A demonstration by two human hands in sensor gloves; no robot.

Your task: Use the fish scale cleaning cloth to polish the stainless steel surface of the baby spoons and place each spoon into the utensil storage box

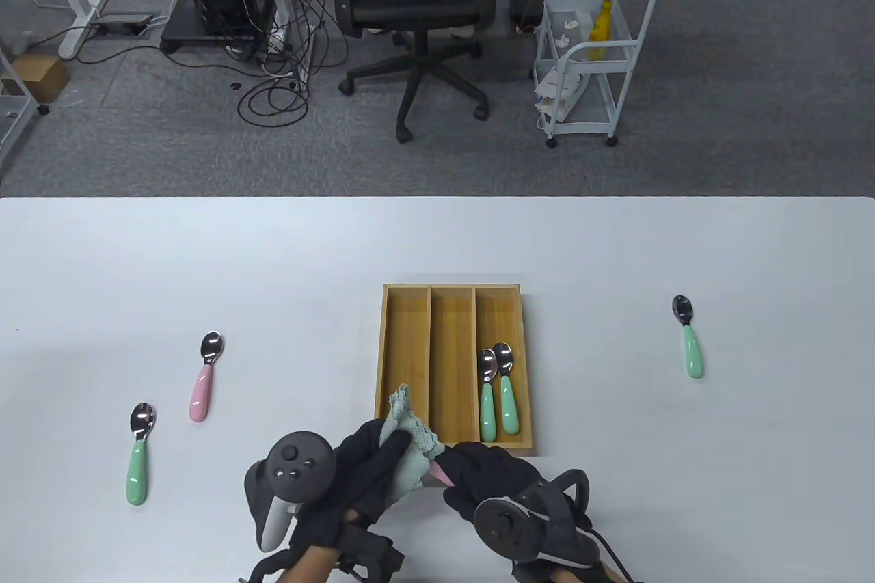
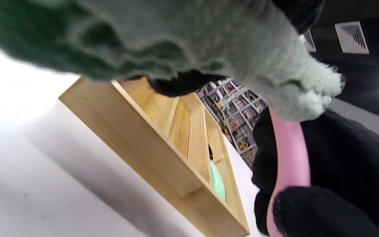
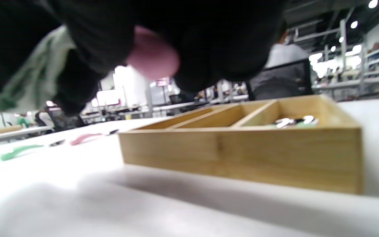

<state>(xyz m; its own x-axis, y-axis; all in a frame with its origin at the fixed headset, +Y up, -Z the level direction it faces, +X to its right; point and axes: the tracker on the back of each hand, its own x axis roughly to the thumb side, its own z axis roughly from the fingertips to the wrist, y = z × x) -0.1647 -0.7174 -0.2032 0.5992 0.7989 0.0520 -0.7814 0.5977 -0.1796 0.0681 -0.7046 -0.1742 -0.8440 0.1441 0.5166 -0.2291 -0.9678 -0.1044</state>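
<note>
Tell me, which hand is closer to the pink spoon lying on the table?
Left. The left hand, holding the cloth, is right of and nearer the camera than that pink spoon; the right hand sits farther right, below the box.

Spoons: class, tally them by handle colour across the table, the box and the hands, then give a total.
Green handle: 4 (two in the box, one at the table's left, one at its right)
Pink handle: 2 (one on the table, one held in the hands)
Total: 6
</note>
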